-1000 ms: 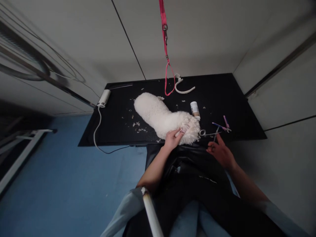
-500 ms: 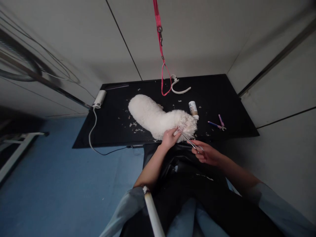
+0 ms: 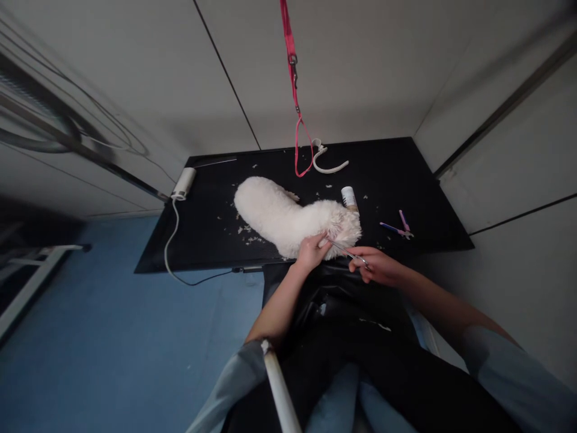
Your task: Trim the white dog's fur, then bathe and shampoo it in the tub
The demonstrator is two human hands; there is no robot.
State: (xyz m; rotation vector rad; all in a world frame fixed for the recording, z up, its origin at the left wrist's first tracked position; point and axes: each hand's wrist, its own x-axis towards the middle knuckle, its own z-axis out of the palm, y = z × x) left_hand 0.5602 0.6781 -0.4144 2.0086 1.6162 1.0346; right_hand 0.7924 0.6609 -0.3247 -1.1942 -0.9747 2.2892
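Observation:
A white, curly-coated dog [image 3: 270,210] lies on the black grooming table [image 3: 207,240], its head end toward the right. My left hand [image 3: 312,251] is closed at the near side of the head, thumb and fingers pinching the dog's ear [image 3: 324,239]. Slim metal forceps with finger loops [image 3: 346,249] are held in my right hand [image 3: 376,264]. Their thin tip reaches the pinkish ear area beside my left thumb; whether it grips hair there is too small to see. A white bottle [image 3: 348,197] stands just beyond the head, partly hidden by fur.
Nail clippers [image 3: 399,227] lie open at the right. A red leash loop [image 3: 303,147] hangs over the table near a white curved holder [image 3: 331,165]. A white corded device [image 3: 184,183] sits at the left edge. Loose fur tufts [image 3: 250,234] are scattered around.
My right hand has risen slightly and turned, so the forceps lie flatter. The dog's head has shifted a little, covering more of the bottle. My left hand keeps its place.

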